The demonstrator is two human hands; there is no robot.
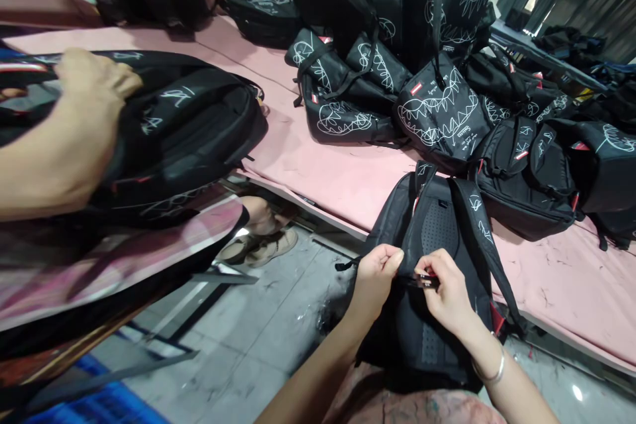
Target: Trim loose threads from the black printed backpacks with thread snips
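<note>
A black backpack (440, 212) leans upright against the table's edge in front of me, with its padded back panel and shoulder straps toward me. My left hand (380, 271) is closed in a pinch at the lower part of the left shoulder strap (411, 248). Just right of it, my right hand (444, 288) is closed around small dark thread snips (427, 280), held close to the strap. The snips are partly hidden by my fingers. The other shoulder strap (477, 218), with white markings, hangs loose down the right side.
More black backpacks (440, 112) with white scribbles are heaped on the pink-covered table (342, 175). At left, another person's hand (94, 79) rests over a large black backpack (199, 116). Thread scraps lie on the tiled floor (263, 318). A blue crate (99, 397) stands at lower left.
</note>
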